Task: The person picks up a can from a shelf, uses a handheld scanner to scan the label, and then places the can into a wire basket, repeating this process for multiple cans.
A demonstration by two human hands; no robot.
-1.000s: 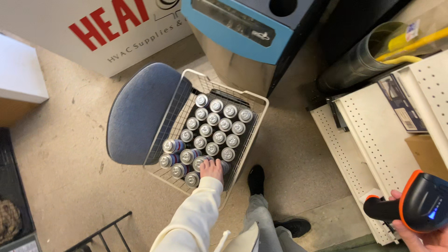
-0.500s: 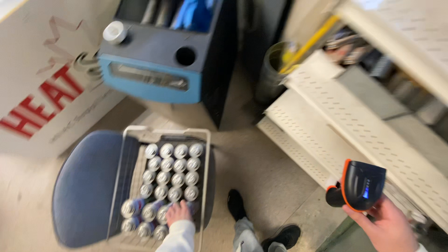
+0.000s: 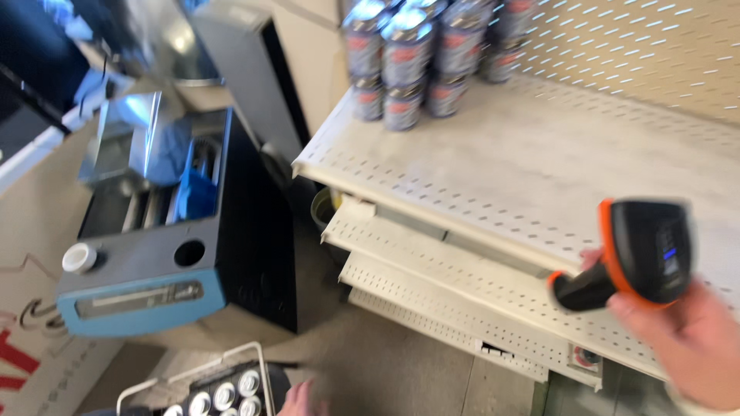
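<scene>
Right hand (image 3: 686, 339) grips scanner (image 3: 640, 250); left hand's (image 3: 297, 400) state unclear beside basket (image 3: 193, 377) of cans (image 3: 227, 397).

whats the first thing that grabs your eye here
The black and orange handheld scanner stands out first, gripped in the right hand at the lower right, in front of the white perforated shelf. Next come the stacked cans at the shelf's back, top centre. The left hand shows at the bottom edge, beside a wire basket of cans.
</scene>
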